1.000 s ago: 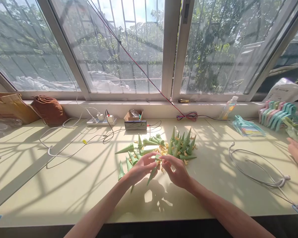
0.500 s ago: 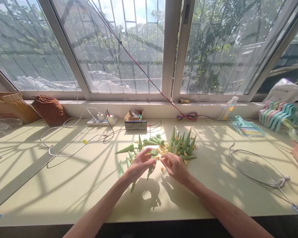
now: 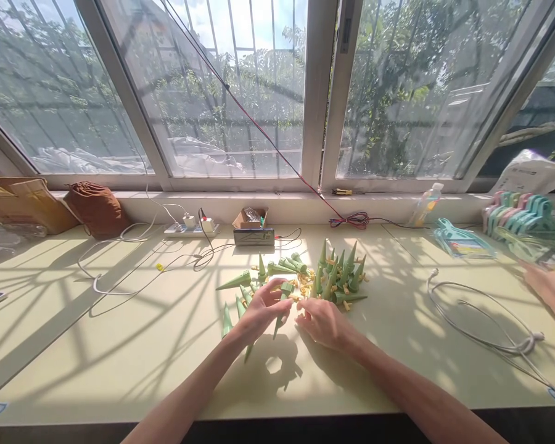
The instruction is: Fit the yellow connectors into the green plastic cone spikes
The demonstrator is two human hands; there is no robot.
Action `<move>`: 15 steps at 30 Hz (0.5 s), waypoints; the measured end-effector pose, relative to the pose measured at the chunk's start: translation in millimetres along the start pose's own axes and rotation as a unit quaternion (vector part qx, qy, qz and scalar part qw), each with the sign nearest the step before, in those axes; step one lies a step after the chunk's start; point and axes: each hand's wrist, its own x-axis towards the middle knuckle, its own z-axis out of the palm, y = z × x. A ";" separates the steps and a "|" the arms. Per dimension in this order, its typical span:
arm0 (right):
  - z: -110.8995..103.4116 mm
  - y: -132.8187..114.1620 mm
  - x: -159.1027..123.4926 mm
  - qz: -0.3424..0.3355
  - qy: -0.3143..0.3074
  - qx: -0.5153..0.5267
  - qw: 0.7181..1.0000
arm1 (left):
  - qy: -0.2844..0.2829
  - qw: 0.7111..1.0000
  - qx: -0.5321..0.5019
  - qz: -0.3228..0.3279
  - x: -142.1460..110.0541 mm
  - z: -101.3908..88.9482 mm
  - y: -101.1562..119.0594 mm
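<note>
My left hand point(image 3: 263, 306) is closed around a green plant watering spike point(image 3: 285, 292), its wide collar up and its point downward. A small yellow piece sticks out from the spike's side toward my right hand. My right hand point(image 3: 326, 322) is low over the table just to the right, fingers curled together; what they hold, if anything, is hidden. Small yellow valves point(image 3: 304, 283) lie loose in a pile beyond both hands. Several green spikes with yellow valves point(image 3: 346, 271) stand and lie at the right, and more green spikes point(image 3: 234, 279) lie at the left.
Behind the pile stands a phone point(image 3: 253, 237) against a small cardboard box point(image 3: 243, 218). A power strip point(image 3: 192, 229) with cables is left of it. A coiled white cable point(image 3: 485, 336) lies right, near another person's hand point(image 3: 548, 290) and hangers point(image 3: 522, 216).
My right hand has moved off the yellow piece on the spike and down to the table, covering a loose yellow valve there. The other person's hand has reached further in.
</note>
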 end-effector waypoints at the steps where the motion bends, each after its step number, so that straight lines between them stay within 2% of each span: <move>1: 0.4 -0.1 -0.2 0.000 -0.004 -0.004 1.000 | 0.004 1.000 -0.001 -0.001 -0.1 0.6 0.3; 8: -1.8 -2.3 -1.0 -0.023 0.000 -0.009 1.000 | 0.029 1.000 0.004 0.000 -3.4 7.0 2.7; 12: -5.3 -6.1 -0.5 -0.037 0.002 0.015 0.999 | 0.055 0.998 0.011 0.009 -3.9 7.6 2.9; 15: -7.1 -7.9 0.1 -0.047 0.013 0.046 0.998 | 0.053 0.999 0.003 0.009 -2.9 5.2 2.0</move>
